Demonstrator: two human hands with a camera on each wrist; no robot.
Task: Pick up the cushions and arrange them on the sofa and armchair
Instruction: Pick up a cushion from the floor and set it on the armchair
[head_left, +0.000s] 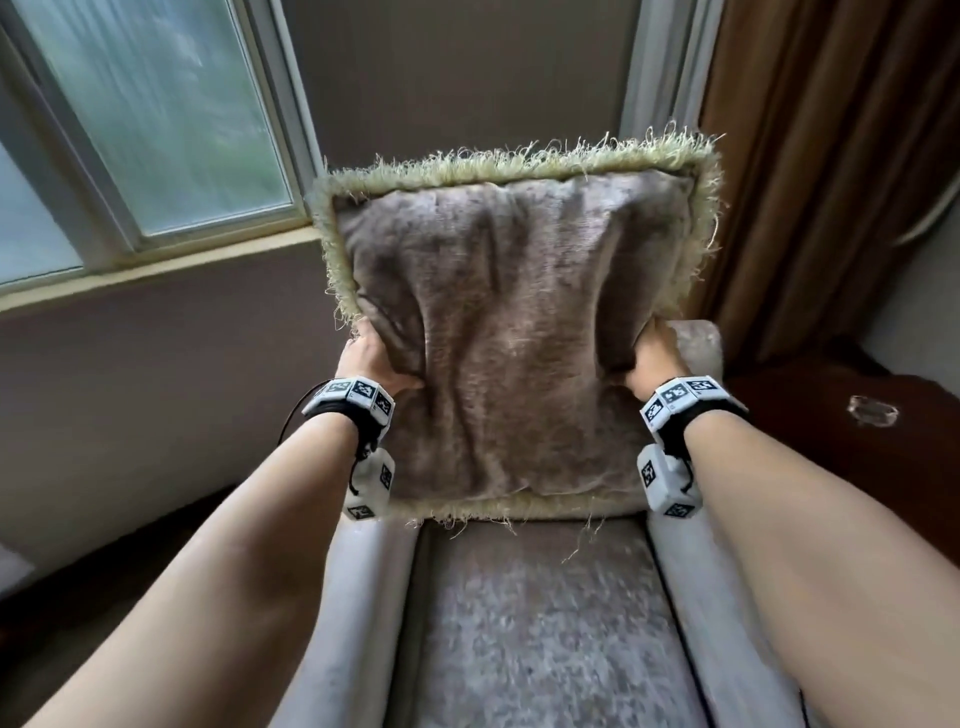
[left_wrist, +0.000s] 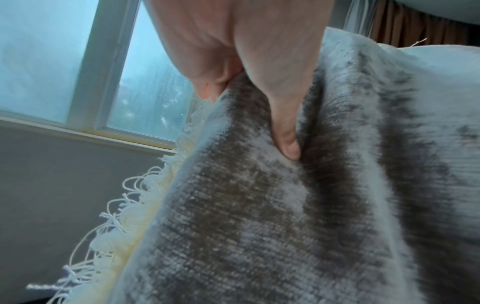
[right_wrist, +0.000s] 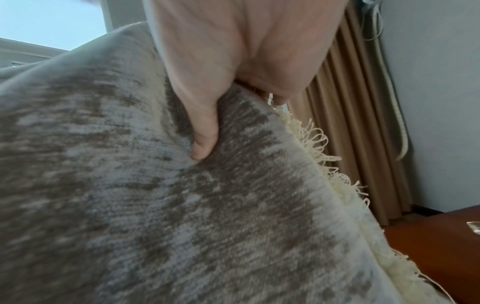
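1. Head view: cushion (head_left: 519, 332) held upright in front of me, above the seat of the armchair (head_left: 540, 623), its lower fringed edge just over the seat's back end. It is grey-brown chenille with a pale yellow-green fringe all round. My left hand (head_left: 371, 361) grips its left edge and my right hand (head_left: 652, 353) grips its right edge, both at mid-height, and the fabric puckers inward at each grip. Both wrists wear bands with black-and-white marker tiles. I see a window (head_left: 156, 119) up on the left, a brown curtain (head_left: 831, 171) on the right, and a dark brown worktop (head_left: 857, 457) beside the armchair with a small clear glass thing (head_left: 874, 410) on it; I cannot tell what that thing is.

2. Left wrist view: my left hand (left_wrist: 241, 51) pinches a fold of the cushion (left_wrist: 285, 216), thumb (left_wrist: 285, 131) pressed into the front face, the other fingers curled behind the edge. The cream fringe (left_wrist: 124, 216) hangs on the left side, with the window (left_wrist: 64, 61) behind it.

3. Right wrist view: my right hand (right_wrist: 233, 51) clamps the cushion (right_wrist: 155, 205) the same way, thumb (right_wrist: 205, 139) dug into the front, the fingers wrapped behind the edge and mostly hidden. The fringe (right_wrist: 322, 156) runs down the right side, in front of the curtain (right_wrist: 350, 123); a corner of the worktop (right_wrist: 428, 246) shows at lower right.
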